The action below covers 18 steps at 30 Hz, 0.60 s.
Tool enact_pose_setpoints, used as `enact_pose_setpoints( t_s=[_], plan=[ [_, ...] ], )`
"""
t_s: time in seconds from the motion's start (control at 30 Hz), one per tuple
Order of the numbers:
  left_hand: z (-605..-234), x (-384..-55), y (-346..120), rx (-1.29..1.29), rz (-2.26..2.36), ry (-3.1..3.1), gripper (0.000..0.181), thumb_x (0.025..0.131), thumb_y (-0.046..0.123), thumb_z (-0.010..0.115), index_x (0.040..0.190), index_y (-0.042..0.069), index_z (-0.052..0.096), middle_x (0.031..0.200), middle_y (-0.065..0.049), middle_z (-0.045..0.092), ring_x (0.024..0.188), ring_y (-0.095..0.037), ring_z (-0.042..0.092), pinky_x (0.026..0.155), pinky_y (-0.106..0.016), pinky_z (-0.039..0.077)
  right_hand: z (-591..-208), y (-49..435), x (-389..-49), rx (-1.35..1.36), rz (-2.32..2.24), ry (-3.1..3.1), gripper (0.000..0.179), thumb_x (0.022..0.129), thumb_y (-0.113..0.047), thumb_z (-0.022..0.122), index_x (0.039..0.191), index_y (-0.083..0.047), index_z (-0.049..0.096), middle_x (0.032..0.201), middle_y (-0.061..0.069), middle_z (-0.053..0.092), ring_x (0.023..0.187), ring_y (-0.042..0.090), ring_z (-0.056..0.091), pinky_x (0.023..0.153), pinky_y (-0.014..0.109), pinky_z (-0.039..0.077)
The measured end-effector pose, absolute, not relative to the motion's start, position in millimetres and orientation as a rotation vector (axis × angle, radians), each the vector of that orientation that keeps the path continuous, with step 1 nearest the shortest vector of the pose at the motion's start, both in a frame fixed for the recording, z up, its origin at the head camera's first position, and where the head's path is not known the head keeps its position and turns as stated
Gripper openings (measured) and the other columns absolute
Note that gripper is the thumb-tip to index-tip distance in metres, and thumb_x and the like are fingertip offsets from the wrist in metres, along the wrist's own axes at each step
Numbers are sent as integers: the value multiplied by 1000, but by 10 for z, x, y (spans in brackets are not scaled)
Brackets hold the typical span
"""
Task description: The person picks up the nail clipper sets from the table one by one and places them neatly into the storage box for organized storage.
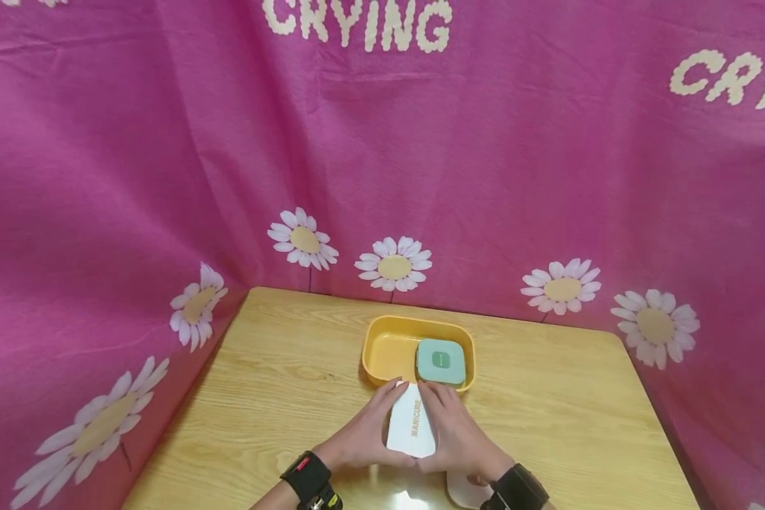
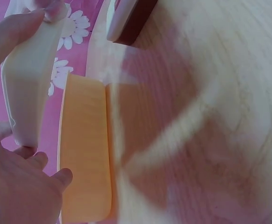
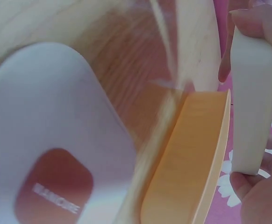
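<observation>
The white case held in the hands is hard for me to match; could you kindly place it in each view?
Head: the case is near the bottom, slightly right of centre.
Left wrist: upper left.
Right wrist: right side.
Shared landmark: the yellow tray, seen in all three.

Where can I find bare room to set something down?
The table is bare left and right of the yellow box, to the side edges. Inside it, left of the green case is bare. In front is crowded: left hand and right hand hold a white case by a pale case.
</observation>
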<state>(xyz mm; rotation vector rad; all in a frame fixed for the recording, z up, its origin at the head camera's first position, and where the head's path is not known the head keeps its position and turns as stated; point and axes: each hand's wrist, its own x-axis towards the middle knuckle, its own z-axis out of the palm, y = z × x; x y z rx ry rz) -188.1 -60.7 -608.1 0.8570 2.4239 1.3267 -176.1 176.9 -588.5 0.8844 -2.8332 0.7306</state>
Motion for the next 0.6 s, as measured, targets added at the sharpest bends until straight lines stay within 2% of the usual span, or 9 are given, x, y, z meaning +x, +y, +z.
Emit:
enact_pose_setpoints(
  t_s=[0.3, 0.37, 0.43, 0.53, 0.6],
  plan=[
    [-5996, -2023, -626, 856, 1316, 2446, 126, 74, 56, 91, 170, 25, 16, 176, -5, 9, 157, -32, 27, 121, -61, 32, -5823, 1766, -1917, 905, 710, -2772, 127, 53, -50, 95, 156, 4, 42, 148, 20, 51, 133, 35, 48, 111, 56, 49],
    [-5981, -2044, -636, 831, 1316, 2445, 121, 78, 60, 87, 170, 26, 16, 176, -4, 9, 157, -31, 25, 121, -62, 32, -5817, 1769, -1937, 898, 707, -2779, 128, 54, -51, 95, 156, 3, 41, 148, 20, 50, 134, 35, 48, 111, 56, 49],
    [-5972, -2068, -648, 790, 1340, 2450, 106, 88, 59, 78, 169, 25, 19, 176, -4, 12, 158, -31, 24, 122, -63, 30, -5812, 1771, -1956, 891, 718, -2785, 128, 54, -51, 95, 157, 3, 41, 149, 20, 50, 134, 36, 48, 111, 57, 48],
    [-5978, -2119, -666, 708, 1394, 2497, 79, 105, 54, 56, 168, 21, 23, 175, -5, 18, 159, -30, 22, 124, -63, 27, -5803, 1780, -1989, 872, 753, -2805, 130, 53, -48, 96, 158, 3, 39, 151, 22, 49, 136, 38, 48, 112, 59, 46],
    [-6001, -2165, -676, 646, 1443, 2547, 67, 111, 47, 45, 168, 17, 26, 174, -7, 21, 160, -29, 19, 126, -61, 24, -5803, 1792, -2019, 847, 777, -2828, 131, 53, -47, 98, 159, 2, 38, 152, 22, 47, 138, 39, 46, 114, 59, 45]
  ],
)
